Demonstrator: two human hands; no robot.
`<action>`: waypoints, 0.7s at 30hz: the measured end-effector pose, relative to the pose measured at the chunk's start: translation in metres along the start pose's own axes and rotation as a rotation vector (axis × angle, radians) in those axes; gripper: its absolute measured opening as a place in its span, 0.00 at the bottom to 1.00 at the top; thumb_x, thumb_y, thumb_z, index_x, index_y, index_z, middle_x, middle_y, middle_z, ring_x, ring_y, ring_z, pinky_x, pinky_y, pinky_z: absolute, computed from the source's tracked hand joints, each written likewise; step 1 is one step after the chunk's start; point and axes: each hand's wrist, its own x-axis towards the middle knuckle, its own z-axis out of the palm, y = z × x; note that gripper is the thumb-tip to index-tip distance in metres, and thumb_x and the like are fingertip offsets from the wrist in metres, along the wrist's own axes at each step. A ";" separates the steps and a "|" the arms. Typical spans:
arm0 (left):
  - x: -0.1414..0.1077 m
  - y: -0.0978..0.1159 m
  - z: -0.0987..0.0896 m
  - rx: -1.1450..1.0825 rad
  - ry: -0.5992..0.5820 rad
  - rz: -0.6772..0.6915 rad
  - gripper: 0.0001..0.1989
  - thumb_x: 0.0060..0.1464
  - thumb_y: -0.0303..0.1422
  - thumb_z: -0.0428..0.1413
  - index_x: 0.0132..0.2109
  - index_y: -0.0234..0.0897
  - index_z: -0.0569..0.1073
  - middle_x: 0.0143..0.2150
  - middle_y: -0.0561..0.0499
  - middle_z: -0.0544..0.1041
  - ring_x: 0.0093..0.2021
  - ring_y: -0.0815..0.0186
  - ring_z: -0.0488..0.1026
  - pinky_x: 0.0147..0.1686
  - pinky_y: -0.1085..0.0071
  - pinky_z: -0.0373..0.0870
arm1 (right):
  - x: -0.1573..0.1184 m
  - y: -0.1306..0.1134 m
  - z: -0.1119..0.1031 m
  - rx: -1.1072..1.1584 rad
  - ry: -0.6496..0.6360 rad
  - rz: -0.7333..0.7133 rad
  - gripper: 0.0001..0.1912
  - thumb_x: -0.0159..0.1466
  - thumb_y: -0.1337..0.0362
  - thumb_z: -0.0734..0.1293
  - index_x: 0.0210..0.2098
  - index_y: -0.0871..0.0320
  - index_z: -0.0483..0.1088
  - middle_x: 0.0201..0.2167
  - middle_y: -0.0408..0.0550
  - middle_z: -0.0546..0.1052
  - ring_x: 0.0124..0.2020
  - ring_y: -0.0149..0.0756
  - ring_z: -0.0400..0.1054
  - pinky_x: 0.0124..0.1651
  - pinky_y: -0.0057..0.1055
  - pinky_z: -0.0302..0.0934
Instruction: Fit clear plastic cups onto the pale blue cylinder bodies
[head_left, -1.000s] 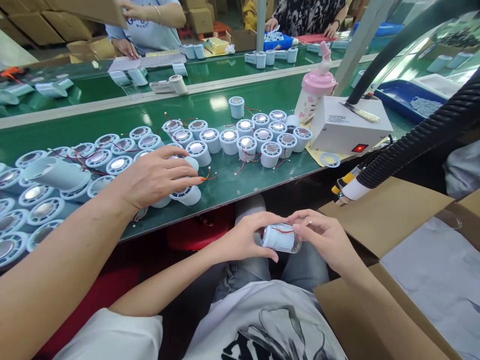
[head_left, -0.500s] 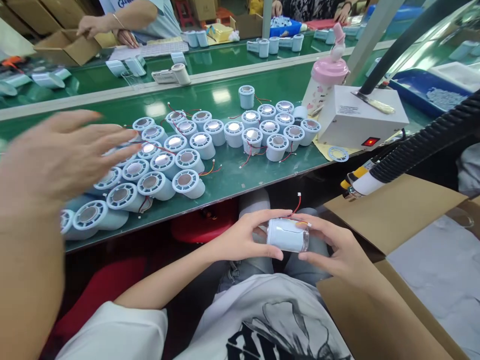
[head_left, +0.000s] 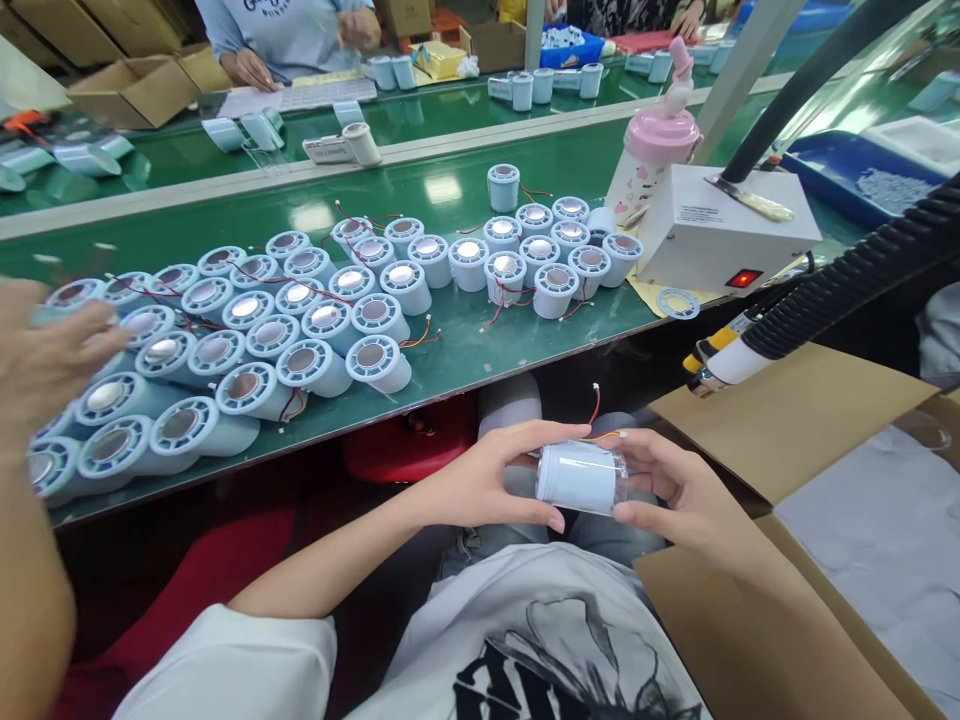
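Note:
Over my lap I hold a light-blue cylindrical housing on its side, with a clear plastic sleeve around it. My left hand grips its left end between thumb and fingers. At the other end, my right hand pinches the clear rim of the sleeve. Thin red and yellow wires with small white connectors stick up from the housing behind my fingers. On the green bench in front stand several similar blue housings, many with a round metal disc on top and loose wires.
A co-worker's blurred hand reaches over the housings at left. To the right are a white box with a lit red switch, a pink-lidded cup, a black ribbed hose and an open carton. Another person sits across.
The co-worker's hand at left has drawn back leftward, uncovering more housings. My right hand has shifted slightly right, and more of the clear sleeve shows past the blue housing.

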 end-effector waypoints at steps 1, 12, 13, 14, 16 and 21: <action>0.000 0.000 0.000 0.005 -0.001 0.006 0.40 0.45 0.34 0.68 0.64 0.47 0.64 0.62 0.44 0.69 0.60 0.54 0.68 0.57 0.61 0.69 | 0.000 0.000 0.000 0.030 -0.008 0.020 0.20 0.60 0.62 0.73 0.51 0.45 0.68 0.51 0.45 0.74 0.50 0.39 0.70 0.48 0.33 0.71; -0.001 0.003 -0.002 0.089 -0.020 0.046 0.39 0.46 0.32 0.67 0.64 0.46 0.64 0.64 0.45 0.67 0.63 0.55 0.64 0.59 0.61 0.66 | 0.004 0.003 0.002 0.270 0.012 0.201 0.17 0.60 0.56 0.72 0.47 0.52 0.69 0.39 0.46 0.77 0.37 0.34 0.72 0.35 0.28 0.71; -0.001 0.003 -0.002 0.083 -0.018 0.046 0.39 0.46 0.32 0.67 0.64 0.46 0.64 0.64 0.45 0.67 0.63 0.55 0.64 0.59 0.62 0.66 | 0.005 0.004 0.003 0.296 0.020 0.218 0.18 0.60 0.55 0.72 0.46 0.53 0.69 0.38 0.46 0.77 0.35 0.34 0.73 0.34 0.28 0.71; -0.001 0.003 -0.002 0.074 -0.015 0.046 0.39 0.46 0.31 0.67 0.64 0.47 0.64 0.63 0.45 0.68 0.63 0.55 0.64 0.58 0.62 0.67 | 0.005 0.006 0.003 0.316 0.029 0.236 0.18 0.59 0.54 0.72 0.46 0.54 0.68 0.37 0.46 0.77 0.33 0.34 0.73 0.32 0.29 0.72; -0.002 0.003 -0.001 0.035 -0.011 0.029 0.38 0.46 0.31 0.67 0.64 0.47 0.64 0.63 0.45 0.68 0.63 0.55 0.64 0.57 0.63 0.68 | 0.006 0.009 0.003 0.342 0.032 0.276 0.20 0.59 0.52 0.72 0.45 0.56 0.68 0.34 0.46 0.77 0.30 0.35 0.73 0.31 0.31 0.72; 0.006 -0.005 -0.001 -0.182 -0.002 -0.076 0.41 0.43 0.29 0.69 0.64 0.46 0.64 0.63 0.44 0.68 0.61 0.55 0.67 0.61 0.60 0.64 | 0.011 0.015 0.006 0.440 0.042 0.329 0.23 0.58 0.47 0.70 0.43 0.57 0.66 0.28 0.46 0.78 0.26 0.37 0.75 0.28 0.30 0.71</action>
